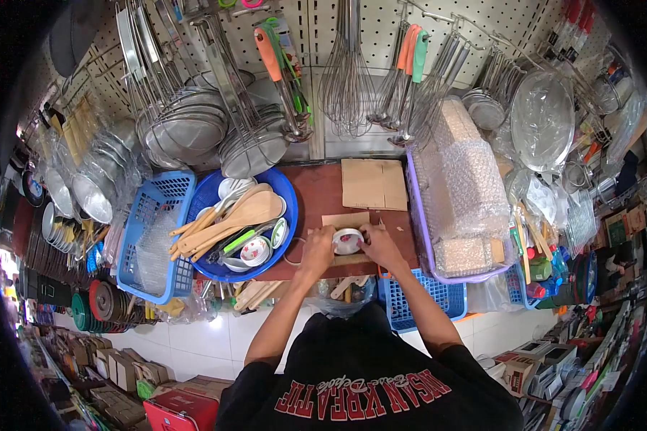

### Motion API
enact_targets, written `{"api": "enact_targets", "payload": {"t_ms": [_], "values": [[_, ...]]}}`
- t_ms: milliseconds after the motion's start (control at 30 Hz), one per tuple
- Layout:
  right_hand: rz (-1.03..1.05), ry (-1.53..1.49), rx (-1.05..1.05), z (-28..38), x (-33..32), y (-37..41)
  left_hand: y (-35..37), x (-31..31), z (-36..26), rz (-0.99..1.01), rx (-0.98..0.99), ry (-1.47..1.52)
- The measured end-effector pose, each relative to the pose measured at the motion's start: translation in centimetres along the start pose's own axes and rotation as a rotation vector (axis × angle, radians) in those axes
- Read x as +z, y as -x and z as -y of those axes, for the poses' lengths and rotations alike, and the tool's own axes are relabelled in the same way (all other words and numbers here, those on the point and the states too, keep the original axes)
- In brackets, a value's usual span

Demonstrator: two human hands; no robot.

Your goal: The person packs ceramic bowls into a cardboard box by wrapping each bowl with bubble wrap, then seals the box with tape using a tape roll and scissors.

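Note:
A small, round white dish with a red floral pattern (348,241) is between my two hands, over a piece of brown cardboard (346,220) on the reddish-brown counter. My left hand (320,248) has its fingers closed at the dish's left edge. At the right edge, my right hand (378,246) pinches the rim with curled fingers. Whether either hand also grips the cardboard cannot be made out. Left of my hands, a round blue basin (289,208) holds several wooden spatulas (255,208), white ladles and a similar floral piece (255,251).
A larger flat cardboard piece (373,184) lies behind my hands. To the right stands a purple basket (418,215) with bubble-wrapped boxes (474,187). A blue basket (127,251) is at far left. Whisks (346,90) and strainers (187,133) hang from the back wall.

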State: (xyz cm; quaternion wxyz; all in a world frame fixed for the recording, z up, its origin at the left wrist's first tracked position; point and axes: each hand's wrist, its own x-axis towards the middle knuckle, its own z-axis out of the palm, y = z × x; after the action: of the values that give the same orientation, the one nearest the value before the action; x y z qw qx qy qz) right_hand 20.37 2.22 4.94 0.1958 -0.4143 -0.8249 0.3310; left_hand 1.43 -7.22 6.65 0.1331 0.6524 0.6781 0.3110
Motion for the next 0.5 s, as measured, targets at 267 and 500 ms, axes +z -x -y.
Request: {"api": "enact_targets", "payload": {"t_ms": [267, 500], "values": [[0.070, 0.255, -0.023, 0.0, 1.1, 1.3, 1.6, 2.5, 1.8, 0.103, -0.081, -0.055], [0.119, 0.337, 0.002, -1.1, 2.1, 1.0, 1.4, 3.1, 2.4, 0.179, -0.069, -0.122]]}}
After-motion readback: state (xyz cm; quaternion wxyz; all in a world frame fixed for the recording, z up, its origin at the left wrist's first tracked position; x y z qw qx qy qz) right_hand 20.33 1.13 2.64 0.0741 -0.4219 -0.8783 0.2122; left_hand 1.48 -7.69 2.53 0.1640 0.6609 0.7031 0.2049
